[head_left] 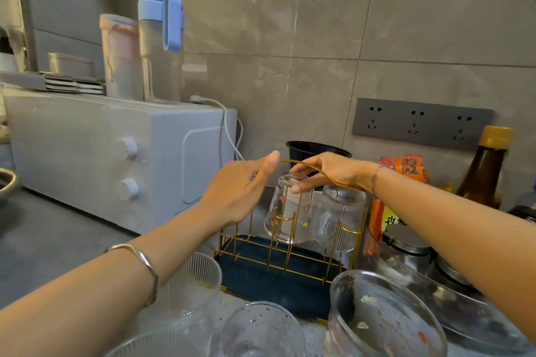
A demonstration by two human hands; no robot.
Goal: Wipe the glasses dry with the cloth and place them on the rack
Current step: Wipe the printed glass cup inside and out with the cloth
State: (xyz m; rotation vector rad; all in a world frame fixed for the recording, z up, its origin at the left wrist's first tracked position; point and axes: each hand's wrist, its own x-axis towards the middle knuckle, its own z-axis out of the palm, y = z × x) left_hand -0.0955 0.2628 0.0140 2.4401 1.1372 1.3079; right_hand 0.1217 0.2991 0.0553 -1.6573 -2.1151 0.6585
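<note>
Glasses (262, 327): several are standing upright nearest the camera, this one carrying water drops.
Ribbed glass (191, 278): standing under the left forearm, at the rack's front left corner.
Rack (278, 265): gold wire over a dark blue tray, sitting just behind those glasses.
Patterned glass (290, 213): sitting upside down over a rack prong, leaning slightly.
Second ribbed glass (342, 217): hanging upside down just right of it.
Left hand (240, 188): fingers are lying straight, holding nothing, just left of the patterned glass.
Right hand (327, 171): fingers and thumb are curling round the patterned glass's upturned base, gripping it.
Black cup (316, 149): standing behind the rack.
Oven (87, 153): white, sitting at left, carrying bottles on top.
Sauce bottle (484, 171): standing at far right.
</note>
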